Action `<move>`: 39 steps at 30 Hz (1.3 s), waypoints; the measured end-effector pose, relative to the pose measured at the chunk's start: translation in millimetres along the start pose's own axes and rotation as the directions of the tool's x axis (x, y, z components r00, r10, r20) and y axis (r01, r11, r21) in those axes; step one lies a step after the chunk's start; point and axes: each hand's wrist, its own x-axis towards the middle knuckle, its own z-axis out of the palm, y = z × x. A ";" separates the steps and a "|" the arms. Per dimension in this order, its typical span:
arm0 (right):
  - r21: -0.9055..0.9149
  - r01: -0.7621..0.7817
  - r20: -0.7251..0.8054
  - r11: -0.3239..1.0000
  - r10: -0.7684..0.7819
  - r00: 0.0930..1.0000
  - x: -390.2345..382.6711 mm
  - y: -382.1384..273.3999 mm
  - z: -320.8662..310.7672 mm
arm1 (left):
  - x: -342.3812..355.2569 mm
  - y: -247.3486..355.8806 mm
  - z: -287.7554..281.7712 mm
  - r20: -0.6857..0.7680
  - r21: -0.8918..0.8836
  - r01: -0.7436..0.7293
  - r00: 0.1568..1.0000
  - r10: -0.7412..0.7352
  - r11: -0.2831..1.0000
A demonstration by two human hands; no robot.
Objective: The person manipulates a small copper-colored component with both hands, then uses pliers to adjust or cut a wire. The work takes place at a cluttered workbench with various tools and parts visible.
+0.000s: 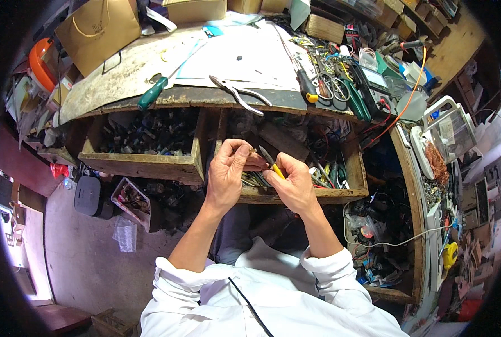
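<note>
**Steadily: 2 hands on 1 small part**

Left first: a green-handled screwdriver (pixel 152 93) lies on the far bench, above an open drawer (pixel 143 163) of dark parts. My left hand (pixel 227 175) is curled, fingertips pinching a small metal part (pixel 252 151) that I can't identify. Just right of it, my right hand (pixel 296 185) grips yellow-handled pliers (pixel 271 162), tips pointing at the part. I judge the work goes best with wrists braced, the part turned toward me, and light squeezes. Silver pliers (pixel 240 94) rest far off.
</note>
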 end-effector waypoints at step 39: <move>-0.036 0.059 0.107 0.998 -0.055 0.993 6.7 1.0 -11.7 | -4.0 0.8 0.7 -0.002 0.000 -0.010 1.000 0.010 1.000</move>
